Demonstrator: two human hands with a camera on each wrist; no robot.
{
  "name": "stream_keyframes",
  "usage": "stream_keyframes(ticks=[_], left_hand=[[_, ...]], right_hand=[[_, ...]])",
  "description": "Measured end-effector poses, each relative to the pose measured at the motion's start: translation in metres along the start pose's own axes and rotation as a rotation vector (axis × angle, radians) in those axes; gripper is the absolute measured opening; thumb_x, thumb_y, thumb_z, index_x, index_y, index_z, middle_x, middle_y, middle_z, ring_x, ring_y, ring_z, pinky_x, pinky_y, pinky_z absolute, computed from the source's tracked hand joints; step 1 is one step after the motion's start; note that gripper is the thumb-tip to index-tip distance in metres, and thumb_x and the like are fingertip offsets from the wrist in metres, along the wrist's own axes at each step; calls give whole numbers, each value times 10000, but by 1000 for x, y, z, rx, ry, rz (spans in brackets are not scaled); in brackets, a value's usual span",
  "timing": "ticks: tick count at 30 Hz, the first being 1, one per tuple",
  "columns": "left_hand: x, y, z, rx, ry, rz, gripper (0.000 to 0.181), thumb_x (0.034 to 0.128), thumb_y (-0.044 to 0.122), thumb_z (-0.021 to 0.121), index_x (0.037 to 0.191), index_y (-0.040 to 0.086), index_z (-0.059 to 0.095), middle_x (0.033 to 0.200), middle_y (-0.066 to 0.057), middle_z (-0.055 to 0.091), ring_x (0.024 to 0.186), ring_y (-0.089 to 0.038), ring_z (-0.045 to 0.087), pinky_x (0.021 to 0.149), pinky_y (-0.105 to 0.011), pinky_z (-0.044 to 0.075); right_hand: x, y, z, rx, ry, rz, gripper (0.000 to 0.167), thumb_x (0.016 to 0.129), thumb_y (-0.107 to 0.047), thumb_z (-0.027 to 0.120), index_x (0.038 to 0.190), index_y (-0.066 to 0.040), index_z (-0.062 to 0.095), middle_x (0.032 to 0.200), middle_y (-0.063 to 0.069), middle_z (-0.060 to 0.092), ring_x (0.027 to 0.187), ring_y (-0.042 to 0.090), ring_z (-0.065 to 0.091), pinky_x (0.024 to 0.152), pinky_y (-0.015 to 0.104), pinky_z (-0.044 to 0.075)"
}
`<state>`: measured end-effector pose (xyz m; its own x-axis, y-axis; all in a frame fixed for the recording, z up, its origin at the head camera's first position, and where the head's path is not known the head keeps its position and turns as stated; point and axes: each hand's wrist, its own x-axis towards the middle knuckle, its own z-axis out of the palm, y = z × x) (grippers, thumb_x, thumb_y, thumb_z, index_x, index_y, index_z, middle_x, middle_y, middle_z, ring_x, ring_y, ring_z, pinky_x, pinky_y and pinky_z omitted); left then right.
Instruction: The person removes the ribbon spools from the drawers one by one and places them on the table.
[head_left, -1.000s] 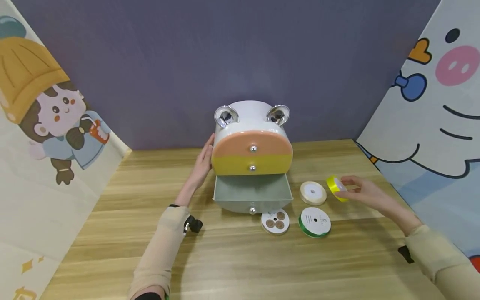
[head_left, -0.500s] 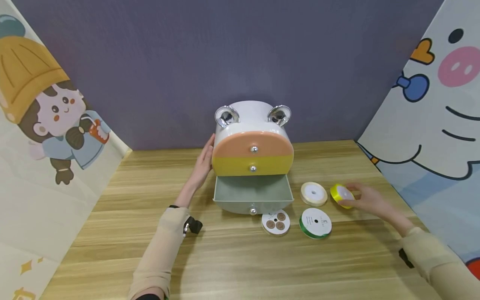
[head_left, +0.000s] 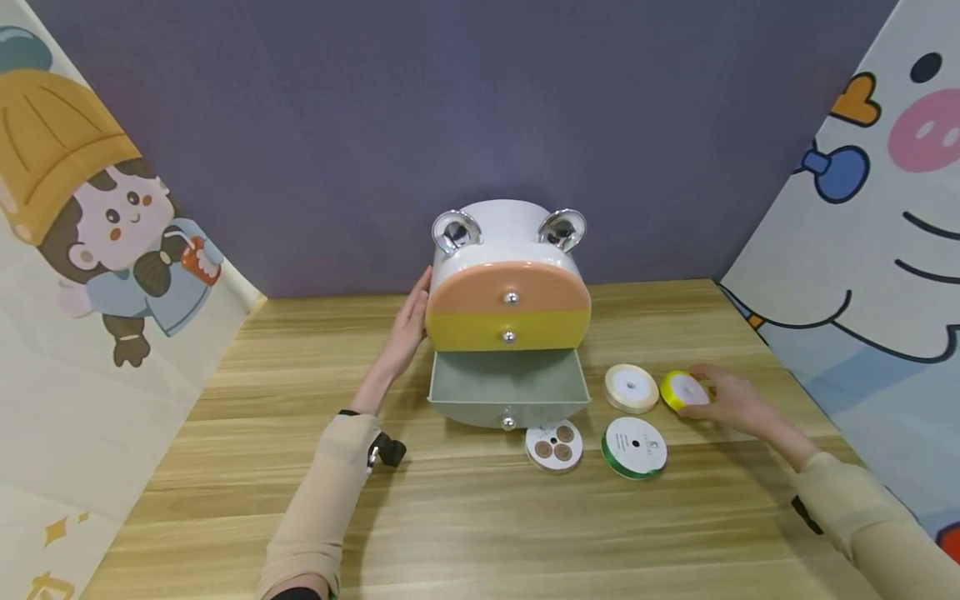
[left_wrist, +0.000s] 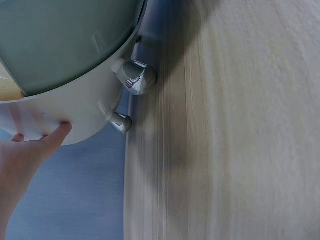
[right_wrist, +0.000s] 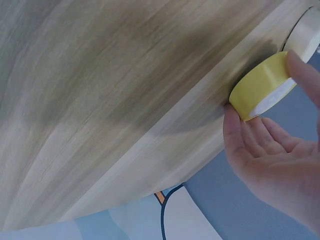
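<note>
A small white drawer cabinet [head_left: 507, 233] with an orange and a yellow drawer front stands near the back of the table. Its bottom grey-green drawer [head_left: 510, 379] is pulled out, and I see nothing inside. My left hand [head_left: 405, 329] rests with extended fingers against the cabinet's left side; the left wrist view shows fingertips touching the white shell. At the right, my right hand [head_left: 731, 402] holds a yellow ribbon spool [head_left: 675, 392] between thumb and fingers, low at the tabletop. Close beside it lies a cream ribbon spool [head_left: 631, 388].
A green ribbon spool [head_left: 634, 448] lies in front of the cream one. Another spool with brown discs [head_left: 553, 446] lies partly under the drawer's front edge. A dark wall [head_left: 480, 108] stands behind the table [head_left: 450, 517], with printed panels at both sides.
My right hand has lowered the yellow ribbon spool from a tilted pose to nearly flat on the table, beside the cream spool. My left hand has stayed on the cabinet.
</note>
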<state>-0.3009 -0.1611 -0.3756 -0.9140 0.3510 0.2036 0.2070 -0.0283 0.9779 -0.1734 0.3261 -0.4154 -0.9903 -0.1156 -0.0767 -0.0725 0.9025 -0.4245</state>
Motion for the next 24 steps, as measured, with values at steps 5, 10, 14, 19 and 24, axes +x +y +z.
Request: stream_keyframes(ticks=[5,10,14,19,24], left_hand=[[0,0,0,4,2,-9,511,1101,314,247,1604,288,157,1690,36,117,1536,-281,210,1186,-580,316],[1,-1,0,10,-1,-6,511,1101,317,246,1603,294,157,1689,43,118,1536,-273,210,1189,-575,314],[0,-1,-1,11,-7,-1,512,1100,318,246,1603,296,152,1690,52,111,1537,-274,206,1186,-583,315],[0,-1,-1,12,-4,-5,512,1100,319,246,1603,296,155,1689,54,113,1534,-276,212,1183,-584,320],[-1,-1,-1,18,-3,-12,515,1100,325,249,1604,295,149,1690,51,110,1533,-280,212,1176,-592,326]], right_hand=[[1,3,2,-10,3,1,833,790,-307,824,1342,181,435,1319,433,488,1087,570,555,859,632,510],[2,2,2,-24,6,-6,836,773,-293,835,1333,187,442,1329,440,472,1172,610,477,944,696,440],[3,2,4,-32,-3,4,844,759,-278,847,1334,188,439,1330,445,464,1191,619,451,966,711,416],[4,2,5,-38,-14,25,857,759,-277,849,1348,179,425,1336,446,455,1194,618,448,968,710,416],[4,2,6,-40,-22,19,890,748,-318,858,1347,174,423,1334,447,456,1193,620,448,962,710,420]])
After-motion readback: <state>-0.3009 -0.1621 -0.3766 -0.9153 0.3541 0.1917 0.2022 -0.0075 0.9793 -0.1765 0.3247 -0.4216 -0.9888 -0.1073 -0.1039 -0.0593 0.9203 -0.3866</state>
